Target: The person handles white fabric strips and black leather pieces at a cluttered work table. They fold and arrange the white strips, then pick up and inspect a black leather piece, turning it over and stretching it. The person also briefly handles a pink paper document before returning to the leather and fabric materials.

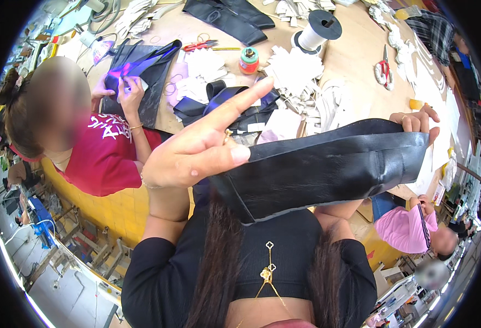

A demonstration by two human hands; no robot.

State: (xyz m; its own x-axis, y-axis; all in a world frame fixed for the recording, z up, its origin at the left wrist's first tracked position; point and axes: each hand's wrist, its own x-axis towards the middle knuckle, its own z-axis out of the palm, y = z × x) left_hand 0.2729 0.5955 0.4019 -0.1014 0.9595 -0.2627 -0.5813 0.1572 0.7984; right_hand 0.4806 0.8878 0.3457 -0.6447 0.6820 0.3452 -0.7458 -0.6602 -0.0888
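Observation:
A long black leather panel (328, 169) with stitched seams is raised between both my hands, in front of my chest. My left hand (196, 150) grips its left end, the thumb pressed on the upper edge and the index finger pointing up to the right. The other fingers of that hand are mostly hidden. At the panel's upper right corner, my right hand (418, 121) has its fingers bent over the edge, its palm and thumb out of sight behind the leather.
On the brown-covered table lie red-handled scissors (383, 71), red snips (201, 45), a white thread spool (310, 39), a green-and-red jar (248, 61), white strips (295, 71) and black leather pieces (229, 19). To my left, a person in red (112, 156) handles dark material.

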